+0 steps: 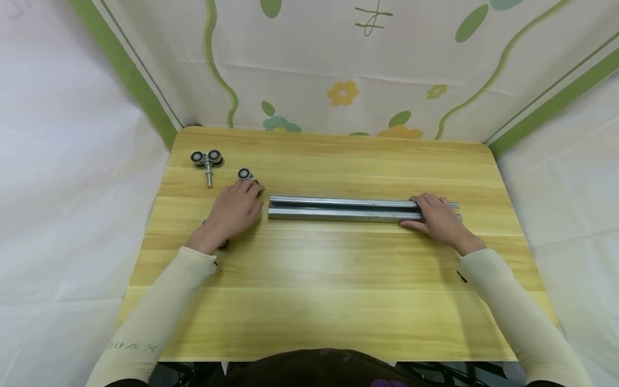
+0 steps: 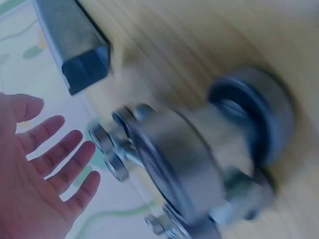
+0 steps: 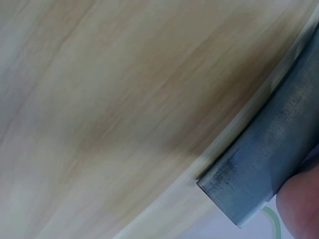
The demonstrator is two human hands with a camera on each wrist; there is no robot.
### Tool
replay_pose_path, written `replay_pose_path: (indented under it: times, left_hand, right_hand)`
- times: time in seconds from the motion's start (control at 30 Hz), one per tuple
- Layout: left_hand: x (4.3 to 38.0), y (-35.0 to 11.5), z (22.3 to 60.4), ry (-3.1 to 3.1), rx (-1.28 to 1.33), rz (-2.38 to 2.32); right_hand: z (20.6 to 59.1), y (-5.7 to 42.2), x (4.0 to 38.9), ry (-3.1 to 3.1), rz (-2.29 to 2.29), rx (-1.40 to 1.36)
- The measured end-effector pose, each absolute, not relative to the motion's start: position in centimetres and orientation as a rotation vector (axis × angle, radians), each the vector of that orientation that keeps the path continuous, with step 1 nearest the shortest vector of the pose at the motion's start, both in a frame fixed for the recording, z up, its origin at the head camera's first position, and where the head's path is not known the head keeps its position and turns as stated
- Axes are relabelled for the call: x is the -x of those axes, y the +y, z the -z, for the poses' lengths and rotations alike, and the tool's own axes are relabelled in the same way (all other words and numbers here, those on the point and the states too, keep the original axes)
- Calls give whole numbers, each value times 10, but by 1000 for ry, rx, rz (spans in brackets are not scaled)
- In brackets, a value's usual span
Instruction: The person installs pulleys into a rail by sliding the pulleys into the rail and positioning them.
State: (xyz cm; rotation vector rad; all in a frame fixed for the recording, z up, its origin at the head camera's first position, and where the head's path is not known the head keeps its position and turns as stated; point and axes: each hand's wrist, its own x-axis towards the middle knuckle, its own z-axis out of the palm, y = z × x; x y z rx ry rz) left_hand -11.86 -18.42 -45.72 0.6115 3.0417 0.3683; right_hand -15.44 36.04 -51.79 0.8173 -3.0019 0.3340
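Observation:
A slotted metal rail [image 1: 338, 215] lies crosswise on the table. My right hand [image 1: 437, 217] grips it near its right end, thumb on the near side and fingers over the far side; the right wrist view shows the rail's end [image 3: 244, 184] beside a bit of that hand. Left of the rail, my left hand [image 1: 234, 209] reaches over a roller trolley [image 1: 245, 174], partly hiding it. Its fingers look spread and hold nothing in the left wrist view. Under that wrist sits another roller trolley [image 1: 223, 244], mostly hidden, whose wheels [image 2: 174, 159] loom large in the left wrist view.
A further roller trolley [image 1: 208, 160] with a threaded stem lies at the table's far left corner. The wooden table [image 1: 314, 312] meets a patterned cloth backdrop [image 1: 300, 80] at the back, with white cloth on both sides.

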Motion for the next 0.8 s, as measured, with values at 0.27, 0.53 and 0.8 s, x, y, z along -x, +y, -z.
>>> replay_pose_path:
  times: [0.27,0.53,0.8]
  left_hand:
    - [110,-217,463,2967,-496,-329]
    - [98,-232,470,2923,-486,-342]
    - [94,-232,476,2870,-480,-404]
  right_hand:
    - [518,359,153,-3006,-333,-805]
    - [518,359,153,-3005,-336,-792]
    - [518,359,154,-3004,-330,-795]
